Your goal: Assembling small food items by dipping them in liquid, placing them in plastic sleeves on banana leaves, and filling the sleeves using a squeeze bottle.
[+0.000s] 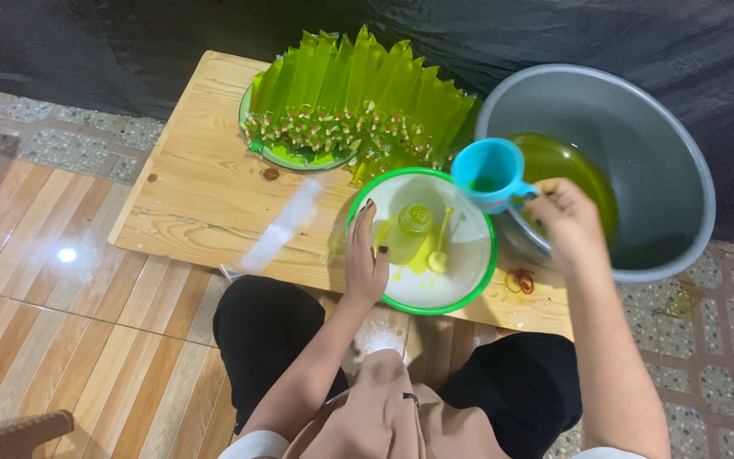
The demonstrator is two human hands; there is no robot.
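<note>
Filling step: right hand [567, 223] grips blue cup [490, 174] by its handle, between grey basin [664, 170] of green liquid and green-rimmed bowl [422, 242] on counter [206, 187]. Left hand [365, 259], fingers loosely curled, steadies a bag at the funnel [414, 223] in the bowl. Filled green bags [358, 89] behind. Next: a steady pour, likely.

Floor: wood-look plank tiles [61, 340] at left, patterned pebble-style tiles [707, 357] at right and along the far edge.
Backdrop: dark cloth [129, 42] hangs across the top.
Counter: low, pale pine boards [206, 178], knots visible.
Light: a bright lamp reflection [67, 254] on the floor.
Furniture: brown wooden piece [14, 433], bottom left corner.
</note>
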